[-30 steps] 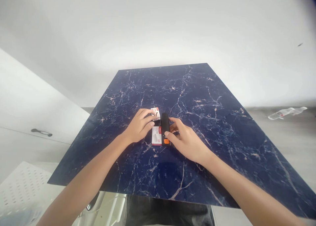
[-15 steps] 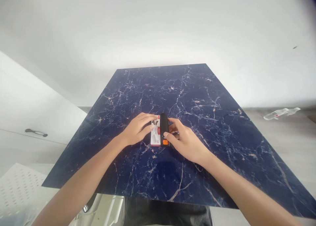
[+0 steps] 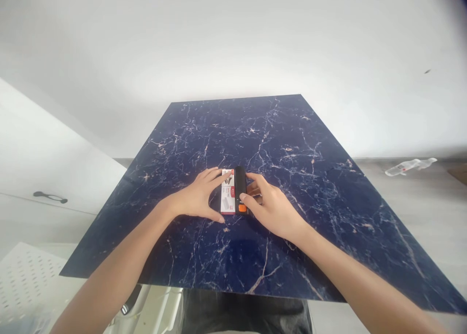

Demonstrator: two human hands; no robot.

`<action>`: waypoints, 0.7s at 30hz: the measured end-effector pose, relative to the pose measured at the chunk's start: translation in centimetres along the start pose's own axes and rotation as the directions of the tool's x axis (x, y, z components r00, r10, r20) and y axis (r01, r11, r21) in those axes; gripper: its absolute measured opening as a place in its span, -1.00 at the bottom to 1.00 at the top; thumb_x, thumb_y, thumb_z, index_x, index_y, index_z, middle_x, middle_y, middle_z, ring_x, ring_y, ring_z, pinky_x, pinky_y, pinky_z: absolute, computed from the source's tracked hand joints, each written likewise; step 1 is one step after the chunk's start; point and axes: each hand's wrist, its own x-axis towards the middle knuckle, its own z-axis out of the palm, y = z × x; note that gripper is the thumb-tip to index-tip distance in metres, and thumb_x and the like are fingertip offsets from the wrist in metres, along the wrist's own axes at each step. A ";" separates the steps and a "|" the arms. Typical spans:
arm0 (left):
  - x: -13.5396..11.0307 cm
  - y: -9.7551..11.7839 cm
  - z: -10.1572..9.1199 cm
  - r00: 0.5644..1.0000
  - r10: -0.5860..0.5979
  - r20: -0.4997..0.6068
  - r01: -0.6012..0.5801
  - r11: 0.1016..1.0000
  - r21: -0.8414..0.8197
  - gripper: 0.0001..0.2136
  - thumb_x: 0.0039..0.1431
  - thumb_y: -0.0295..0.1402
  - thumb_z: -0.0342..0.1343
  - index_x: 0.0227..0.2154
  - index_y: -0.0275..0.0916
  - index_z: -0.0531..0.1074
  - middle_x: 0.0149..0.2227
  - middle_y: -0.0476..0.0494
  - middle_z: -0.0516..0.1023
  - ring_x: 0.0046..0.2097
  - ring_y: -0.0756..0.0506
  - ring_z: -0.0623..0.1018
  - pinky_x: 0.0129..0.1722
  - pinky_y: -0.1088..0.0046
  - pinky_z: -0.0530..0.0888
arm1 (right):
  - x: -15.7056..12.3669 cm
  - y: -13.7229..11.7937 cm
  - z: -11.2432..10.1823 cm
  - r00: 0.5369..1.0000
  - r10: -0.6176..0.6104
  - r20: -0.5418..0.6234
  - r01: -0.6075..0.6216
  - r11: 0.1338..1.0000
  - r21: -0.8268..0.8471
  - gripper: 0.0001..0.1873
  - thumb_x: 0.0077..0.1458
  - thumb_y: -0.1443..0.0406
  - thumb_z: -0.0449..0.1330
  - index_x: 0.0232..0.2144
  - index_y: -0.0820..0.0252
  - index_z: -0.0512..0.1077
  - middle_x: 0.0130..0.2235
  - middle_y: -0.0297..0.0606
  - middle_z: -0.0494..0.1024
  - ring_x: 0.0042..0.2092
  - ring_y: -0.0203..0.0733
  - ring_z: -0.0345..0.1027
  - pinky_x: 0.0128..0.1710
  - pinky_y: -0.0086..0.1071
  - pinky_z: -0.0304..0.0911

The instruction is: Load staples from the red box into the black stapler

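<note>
A small white and red staple box [image 3: 228, 197] lies on the blue marbled table, its printed face up. Right beside it lies a black stapler [image 3: 240, 180] with an orange end, parallel to the box and touching or nearly touching it. My left hand [image 3: 199, 193] is spread around the box's left side. Its index finger reaches over the far end, and the thumb points past the near corner. My right hand [image 3: 275, 207] grips the stapler from the right, thumb on top near the orange part and fingers at the far side, partly hidden.
The dark blue table [image 3: 233, 129] has white veins and stands near a white wall. A clear plastic bottle [image 3: 410, 167] lies on the floor at right. At left are a white cabinet with a dark handle [image 3: 50, 196] and a white perforated item [image 3: 27, 275].
My left thumb has swung away from the box face toward its near end, and the left hand has opened wider. My right hand stays on the stapler.
</note>
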 end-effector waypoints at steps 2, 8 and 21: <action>0.2 0.0 0.4 0.999 0.016 -0.038 -0.016 1.000 0.000 0.23 -0.17 0.17 0.44 0.49 0.08 -0.17 0.49 -0.26 -0.01 0.48 -0.52 -0.06 0.41 -0.29 0.03 | -0.1 -0.1 0.1 1.000 0.005 -0.003 -0.005 1.000 -0.004 -0.51 0.28 0.23 0.16 0.23 0.06 0.26 -0.07 -0.20 0.62 -0.16 -0.12 0.56 -0.14 -0.20 0.49; 1.1 0.6 1.1 0.994 0.035 -0.099 -0.034 0.999 0.009 0.21 -0.10 0.11 0.43 0.50 0.02 -0.21 0.47 -0.28 0.04 0.47 -0.50 0.00 0.40 -0.23 0.07 | 0.0 -0.4 0.0 0.993 0.028 -0.117 -0.037 0.996 -0.079 -0.38 0.08 0.19 0.33 0.18 0.03 0.31 -0.11 -0.23 0.63 -0.22 -0.10 0.57 -0.16 -0.20 0.47; 18.8 5.4 3.7 0.987 0.140 -0.074 -0.134 0.988 0.083 0.28 -0.17 0.31 0.32 0.50 -0.18 -0.16 0.51 -0.32 -0.04 0.49 -0.53 -0.10 0.43 -0.15 -0.06 | 1.9 7.2 -11.0 0.849 0.220 -0.481 -0.281 0.958 -0.059 -0.55 0.01 0.18 0.30 -0.01 0.08 0.52 -0.06 -0.23 0.67 -0.12 -0.09 0.57 -0.04 -0.21 0.38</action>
